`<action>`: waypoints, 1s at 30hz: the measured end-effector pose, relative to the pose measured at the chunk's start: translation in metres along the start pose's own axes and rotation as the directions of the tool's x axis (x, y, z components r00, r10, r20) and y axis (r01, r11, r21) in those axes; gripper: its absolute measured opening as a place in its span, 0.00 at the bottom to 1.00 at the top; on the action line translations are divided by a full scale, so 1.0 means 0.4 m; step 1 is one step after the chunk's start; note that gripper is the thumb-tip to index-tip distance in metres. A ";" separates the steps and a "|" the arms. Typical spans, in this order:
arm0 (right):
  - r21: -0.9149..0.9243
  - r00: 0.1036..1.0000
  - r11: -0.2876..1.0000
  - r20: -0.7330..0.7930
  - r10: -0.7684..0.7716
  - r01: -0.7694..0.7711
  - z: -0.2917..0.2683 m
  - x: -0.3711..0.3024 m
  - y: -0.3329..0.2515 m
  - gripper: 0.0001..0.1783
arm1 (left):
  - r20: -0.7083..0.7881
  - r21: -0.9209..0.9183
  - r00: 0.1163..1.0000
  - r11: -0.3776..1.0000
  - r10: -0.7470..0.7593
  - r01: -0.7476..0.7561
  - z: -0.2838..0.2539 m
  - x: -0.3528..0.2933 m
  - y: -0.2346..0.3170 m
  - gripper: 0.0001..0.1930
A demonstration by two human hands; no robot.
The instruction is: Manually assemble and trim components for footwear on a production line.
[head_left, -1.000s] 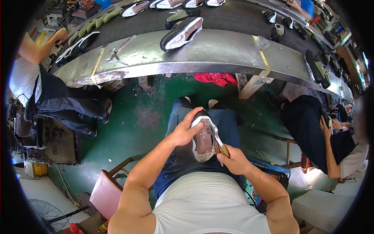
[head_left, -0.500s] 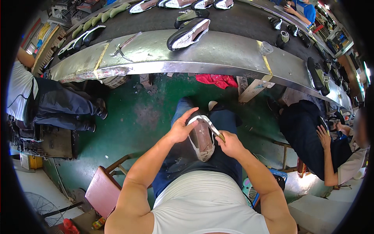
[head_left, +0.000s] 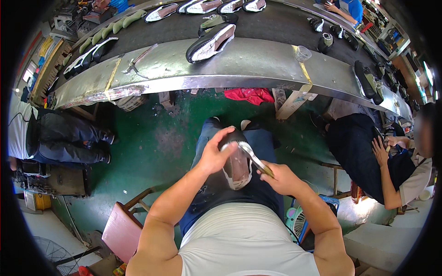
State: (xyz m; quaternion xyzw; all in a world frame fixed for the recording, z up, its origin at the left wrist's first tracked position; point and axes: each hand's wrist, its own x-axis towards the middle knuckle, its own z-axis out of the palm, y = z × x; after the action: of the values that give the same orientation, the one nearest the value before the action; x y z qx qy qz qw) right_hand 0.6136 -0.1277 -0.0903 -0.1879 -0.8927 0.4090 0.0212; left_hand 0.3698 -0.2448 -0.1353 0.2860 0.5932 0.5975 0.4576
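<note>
A half-made shoe (head_left: 239, 168) rests sole side up over my thighs, with a brown insole board, a whitish turned-in edge and a black toe. My left hand (head_left: 216, 154) grips it by the toe end, the thumb lying over the edge and the fingers round the black part. In my right hand (head_left: 280, 178) is a slim tool (head_left: 258, 164) with a silvery metal front and a yellowish-brown handle. Its front end reaches the shoe's edge near my left thumb; the exact tip is hard to make out.
Ahead runs a metal-edged bench (head_left: 156, 73) with a dark belt, carrying several shoes, a hammer-like tool (head_left: 138, 60) and a clear cup (head_left: 303, 54). A co-worker (head_left: 391, 161) sits at the right; another person (head_left: 60, 135) is at the left. A pink-topped stool (head_left: 122, 230) stands at lower left.
My right hand has shifted slightly right and down, and more of the tool's metal front now shows. My left thumb has moved further over the toe edge. The view has shifted a little.
</note>
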 end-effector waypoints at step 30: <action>0.505 0.960 0.821 -0.221 -0.174 0.265 0.086 0.101 -0.023 0.18 | 0.344 0.428 0.827 0.709 0.446 -0.560 0.096 -0.207 -0.025 0.58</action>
State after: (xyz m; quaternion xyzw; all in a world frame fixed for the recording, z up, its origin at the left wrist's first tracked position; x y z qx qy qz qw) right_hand 0.5665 -0.1438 -0.1112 -0.1035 -0.7559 0.6169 0.1931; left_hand 0.4406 -0.3021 -0.1234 0.6110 0.5752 0.4856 0.2448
